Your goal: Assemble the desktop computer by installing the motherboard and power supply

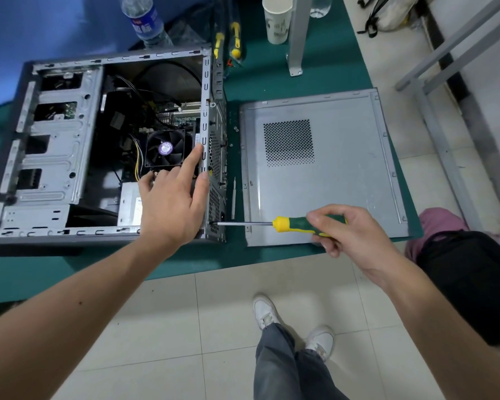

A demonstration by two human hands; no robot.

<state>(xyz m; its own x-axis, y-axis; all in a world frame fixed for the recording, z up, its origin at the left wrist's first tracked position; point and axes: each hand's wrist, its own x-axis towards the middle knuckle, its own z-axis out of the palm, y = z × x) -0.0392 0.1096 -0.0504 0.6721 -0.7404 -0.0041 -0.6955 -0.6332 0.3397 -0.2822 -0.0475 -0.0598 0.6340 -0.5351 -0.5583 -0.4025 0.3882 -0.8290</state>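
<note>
An open grey computer case (55, 157) lies on its side on the green table. Inside it sit the motherboard (179, 116) with a black CPU fan (168, 148) and, at the near right corner, the silver power supply (129, 204). My left hand (172, 203) rests over the case's rear edge above the power supply, fingers spread and straight. My right hand (350, 232) grips the green and yellow screwdriver (295, 225), held level. Its tip touches the case's rear panel (215, 197) near the bottom corner.
The removed side panel (344, 168) lies flat to the right of the case. A thin metal rod (233, 197) lies between them. Two more yellow-handled tools (236, 39), a paper cup (277, 21), a water bottle (145, 20) and a metal post (296, 33) stand at the back.
</note>
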